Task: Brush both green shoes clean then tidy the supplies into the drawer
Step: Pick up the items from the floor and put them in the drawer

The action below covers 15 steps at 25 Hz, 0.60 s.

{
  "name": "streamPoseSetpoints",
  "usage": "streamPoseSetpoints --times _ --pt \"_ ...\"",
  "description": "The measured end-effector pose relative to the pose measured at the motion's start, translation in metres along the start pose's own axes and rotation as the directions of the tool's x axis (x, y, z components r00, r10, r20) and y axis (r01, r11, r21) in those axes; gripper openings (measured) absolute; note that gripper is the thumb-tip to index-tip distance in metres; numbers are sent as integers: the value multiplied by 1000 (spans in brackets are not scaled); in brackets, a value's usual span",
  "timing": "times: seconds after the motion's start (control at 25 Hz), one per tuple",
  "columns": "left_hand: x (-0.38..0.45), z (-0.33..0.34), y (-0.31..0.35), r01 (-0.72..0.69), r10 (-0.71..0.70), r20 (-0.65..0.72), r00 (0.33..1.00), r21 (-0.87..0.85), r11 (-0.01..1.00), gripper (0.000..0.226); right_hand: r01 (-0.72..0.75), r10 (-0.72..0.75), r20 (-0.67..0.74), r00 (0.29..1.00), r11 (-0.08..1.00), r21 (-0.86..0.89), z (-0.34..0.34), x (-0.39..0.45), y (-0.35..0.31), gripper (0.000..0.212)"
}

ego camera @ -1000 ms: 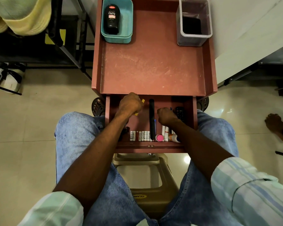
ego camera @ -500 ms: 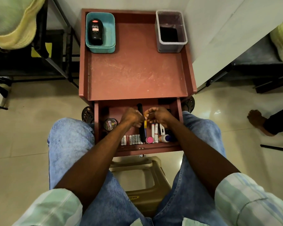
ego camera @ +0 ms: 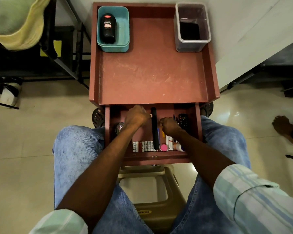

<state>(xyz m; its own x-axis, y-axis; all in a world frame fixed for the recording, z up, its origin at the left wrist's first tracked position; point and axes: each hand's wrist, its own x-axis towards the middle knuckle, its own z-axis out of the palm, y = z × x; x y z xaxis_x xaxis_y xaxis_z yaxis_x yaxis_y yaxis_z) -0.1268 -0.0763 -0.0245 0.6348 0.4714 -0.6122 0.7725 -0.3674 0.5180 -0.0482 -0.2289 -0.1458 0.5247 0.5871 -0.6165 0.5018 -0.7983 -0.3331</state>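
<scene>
**Both hands inside the open drawer**

We are looking down at the reddish desk (ego camera: 152, 73), its scuffed top carrying a teal tray (ego camera: 125, 46) at the far left corner and a clear tub (ego camera: 192, 46) at the far right. A black bottle (ego camera: 108, 29) marked "Cherry" is lying in the teal tray. Below the desk's near edge the drawer (ego camera: 157, 159) is standing pulled out over our knees, which are in blue jeans.

We are reaching both forearms into the drawer. Our left hand (ego camera: 136, 116) is sitting toward the back, fingers curled under; we cannot tell whether its grip is closing on anything. Our right hand (ego camera: 170, 126) is lying just right of a long black brush handle (ego camera: 154, 129), fingers also curled, and what they are holding, if anything, is hidden.

A round polish tin (ego camera: 119, 128) is showing beside our left wrist. A black remote (ego camera: 183, 120) is lying at the drawer's right side. Along the front wall a row of batteries (ego camera: 144, 146), a pink cap (ego camera: 163, 147) and some small tubes (ego camera: 170, 142) are lined up.
</scene>
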Motion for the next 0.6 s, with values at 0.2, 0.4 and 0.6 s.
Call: streamPoseSetpoints --times 0.2,0.4,0.6 --pt "-1 1 -2 14 -12 -17 1000 91 996 9 -24 25 6 1000 993 -112 6 -7 -1 30" --pt "-2 2 -6 -5 2 20 1000 175 985 21 -36 39 17 999 988 -148 11 -12 -4 26" --pt "-4 3 -8 -23 20 17 1000 213 977 25 -60 65 48 997 993 -100 9 -17 -9 26"
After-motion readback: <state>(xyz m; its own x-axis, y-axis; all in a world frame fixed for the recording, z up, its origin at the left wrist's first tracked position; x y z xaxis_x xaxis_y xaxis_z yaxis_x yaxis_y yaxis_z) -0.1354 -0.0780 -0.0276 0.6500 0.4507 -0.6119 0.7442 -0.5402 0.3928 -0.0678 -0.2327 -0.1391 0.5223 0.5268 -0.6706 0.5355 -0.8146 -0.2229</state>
